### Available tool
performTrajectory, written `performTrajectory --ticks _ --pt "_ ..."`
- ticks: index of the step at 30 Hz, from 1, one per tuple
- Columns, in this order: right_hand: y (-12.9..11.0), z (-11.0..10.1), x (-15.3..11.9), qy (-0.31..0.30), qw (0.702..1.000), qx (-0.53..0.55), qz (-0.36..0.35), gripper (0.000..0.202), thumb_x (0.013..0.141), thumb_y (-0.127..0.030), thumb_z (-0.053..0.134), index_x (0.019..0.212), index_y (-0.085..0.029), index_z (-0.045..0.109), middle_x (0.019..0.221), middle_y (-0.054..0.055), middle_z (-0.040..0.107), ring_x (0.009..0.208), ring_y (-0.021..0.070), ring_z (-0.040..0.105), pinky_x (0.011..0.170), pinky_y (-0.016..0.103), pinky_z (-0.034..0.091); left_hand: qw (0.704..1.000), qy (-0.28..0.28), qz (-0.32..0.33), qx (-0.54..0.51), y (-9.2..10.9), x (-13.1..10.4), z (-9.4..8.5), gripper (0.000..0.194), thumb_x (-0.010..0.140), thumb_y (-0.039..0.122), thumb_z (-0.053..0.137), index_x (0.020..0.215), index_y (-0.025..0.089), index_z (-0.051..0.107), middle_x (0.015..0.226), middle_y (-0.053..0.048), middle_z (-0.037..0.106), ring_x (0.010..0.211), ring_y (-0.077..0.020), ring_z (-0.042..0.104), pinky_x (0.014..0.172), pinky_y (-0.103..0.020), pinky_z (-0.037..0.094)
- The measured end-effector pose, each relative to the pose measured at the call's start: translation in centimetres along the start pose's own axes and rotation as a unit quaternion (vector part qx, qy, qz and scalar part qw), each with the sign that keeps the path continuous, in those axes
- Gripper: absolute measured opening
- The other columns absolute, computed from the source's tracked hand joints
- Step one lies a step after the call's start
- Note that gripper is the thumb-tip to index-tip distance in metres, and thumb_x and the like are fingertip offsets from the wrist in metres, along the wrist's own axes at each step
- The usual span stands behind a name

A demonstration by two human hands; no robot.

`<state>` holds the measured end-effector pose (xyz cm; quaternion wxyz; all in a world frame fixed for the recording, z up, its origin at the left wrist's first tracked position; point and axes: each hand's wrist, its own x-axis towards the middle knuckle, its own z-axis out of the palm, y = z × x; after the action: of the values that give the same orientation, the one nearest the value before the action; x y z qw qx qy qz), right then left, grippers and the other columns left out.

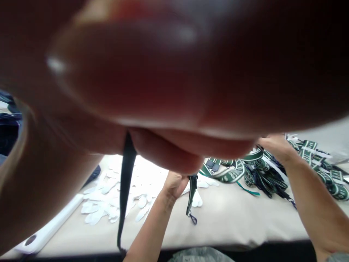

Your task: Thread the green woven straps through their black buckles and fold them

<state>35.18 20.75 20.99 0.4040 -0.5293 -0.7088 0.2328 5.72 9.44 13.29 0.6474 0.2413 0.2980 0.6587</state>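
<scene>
My left hand (176,183) is closed around a dark green lanyard (192,191) in the middle of the view. One end hangs below the fingers with a dark metal hook (193,219). My right hand (276,145) is farther right, over a heap of green lanyards with white lettering (259,171). Its fingers look pinched on a green lanyard, though the fingertips are partly covered. Another person's large, blurred hand (163,83) fills the upper view, very close to the camera. A black strap (127,189) hangs down beneath it.
Many flat white pieces (109,196) lie spread on the pale tabletop (231,222). A long white bar with a hole (51,225) lies at the left. More lettered lanyards (327,171) are piled at the far right. Dark folded items (9,123) show at the left edge.
</scene>
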Motion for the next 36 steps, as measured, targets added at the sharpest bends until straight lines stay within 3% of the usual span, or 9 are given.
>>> performTrajectory --ticks 5,9,13,16,19,23,28,30,36 --pt "0.8 3.0 -1.7 -0.192 0.979 -0.039 0.048 0.042 0.075 -0.056 0.071 0.070 -0.016 0.058 0.062 0.001 0.059 0.056 0.0116 0.050 0.055 0.025 0.037 1.000 -0.011 -0.016 0.018 0.0 -0.9 0.4 0.039 0.066 0.010 0.076 0.103 0.011 0.064 0.096 -0.011 0.072 0.071 -0.0133 0.064 0.063 -0.022 0.049" --pt "0.1 3.1 -3.1 -0.407 0.910 -0.068 0.035 0.039 0.078 -0.053 0.070 0.076 -0.015 0.062 0.064 -0.001 0.057 0.059 0.0121 0.050 0.054 0.023 0.036 0.995 -0.037 0.054 0.077 0.5 -2.2 0.8 0.034 0.076 0.018 0.069 0.108 0.018 0.057 0.090 -0.004 0.068 0.056 -0.0084 0.054 0.046 -0.017 0.037" --pt "-1.8 3.4 -5.2 -0.399 0.917 -0.004 -0.004 0.045 0.081 -0.048 0.071 0.114 -0.019 0.065 0.087 0.003 0.066 0.076 0.0177 0.060 0.067 0.028 0.047 0.954 -0.087 0.186 0.218 1.9 -4.6 1.5 0.021 0.084 0.019 0.064 0.105 0.021 0.059 0.086 -0.001 0.066 0.057 -0.0078 0.053 0.052 -0.019 0.041" --pt "-3.5 5.0 -7.2 -0.260 0.954 0.125 -0.083 0.043 0.085 -0.046 0.069 0.121 -0.023 0.063 0.110 0.009 0.065 0.098 0.0224 0.061 0.087 0.036 0.050 0.859 -0.090 0.342 0.370 2.9 -6.3 2.1 0.028 0.087 0.010 0.059 0.111 0.025 0.062 0.093 0.000 0.066 0.076 -0.0110 0.061 0.069 -0.021 0.049" --pt "-5.4 7.3 -9.0 -0.197 0.930 0.272 -0.152 0.049 0.085 -0.054 0.067 0.124 -0.025 0.061 0.125 0.011 0.059 0.113 0.0269 0.057 0.098 0.041 0.047 0.753 -0.082 0.448 0.475 4.2 -7.5 2.7 0.036 0.090 0.004 0.050 0.118 0.025 0.059 0.103 -0.003 0.064 0.091 -0.0124 0.062 0.080 -0.022 0.050" --pt "-8.8 10.6 -10.9 -0.240 0.860 0.424 -0.153 0.092 0.066 -0.060 0.081 0.144 -0.030 0.041 0.136 0.010 0.053 0.128 0.0299 0.047 0.113 0.044 0.033 0.623 -0.069 0.512 0.587 6.4 -8.5 3.4 0.035 0.090 0.000 0.045 0.119 0.018 0.056 0.110 -0.009 0.062 0.099 -0.0152 0.062 0.082 -0.024 0.051" --pt "-13.0 15.1 -12.0 -0.353 0.747 0.560 -0.065 0.098 0.057 -0.033 0.094 0.140 -0.031 0.040 0.102 0.004 0.065 0.084 0.0198 0.065 0.078 0.035 0.055 0.438 -0.046 0.536 0.720 8.8 -9.1 3.4 0.033 0.088 0.005 0.052 0.118 0.016 0.057 0.117 -0.013 0.062 0.100 -0.0247 0.063 0.079 -0.035 0.056" --pt "-13.7 16.4 -11.7 -0.345 0.748 0.566 -0.034 0.075 0.064 -0.022 0.089 0.129 -0.026 0.050 0.079 -0.002 0.063 0.063 0.0117 0.058 0.060 0.024 0.051 0.439 -0.058 0.520 0.730 9.4 -8.9 2.7 0.037 0.089 0.005 0.050 0.123 0.017 0.055 0.118 -0.012 0.062 0.102 -0.0244 0.063 0.082 -0.036 0.056" --pt "-13.7 17.2 -9.4 -0.364 0.712 0.600 0.041 0.033 0.076 -0.022 0.077 0.103 -0.014 0.059 0.053 -0.012 0.032 0.043 0.0005 0.020 0.040 0.014 0.018 0.611 0.046 0.464 0.640 9.0 -7.4 -1.2 0.047 0.083 0.004 0.061 0.126 0.019 0.049 0.108 -0.006 0.066 0.095 -0.0158 0.068 0.087 -0.026 0.056"
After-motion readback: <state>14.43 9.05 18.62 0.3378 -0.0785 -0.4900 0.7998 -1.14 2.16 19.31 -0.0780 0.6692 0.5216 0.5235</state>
